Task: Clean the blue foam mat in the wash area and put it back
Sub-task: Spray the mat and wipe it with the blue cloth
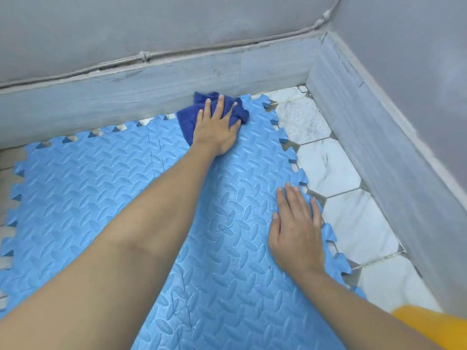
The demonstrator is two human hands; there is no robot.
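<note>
Mat (101,188) lies flat on the floor by the wall. My left hand (217,127) presses a cloth (187,117) on its far corner, fingers spread; right hand (298,228) lies flat, steadying its edge. Foam looks light and floppy, so I'd lift it by that toothed edge.

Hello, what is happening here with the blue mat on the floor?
A person is wiping the blue foam mat, which lies flat on the tiled floor near the wall corner. The left hand presses a dark blue cloth onto the mat's far edge. The right hand rests flat on the mat's right edge, apparently steadying it.
</note>
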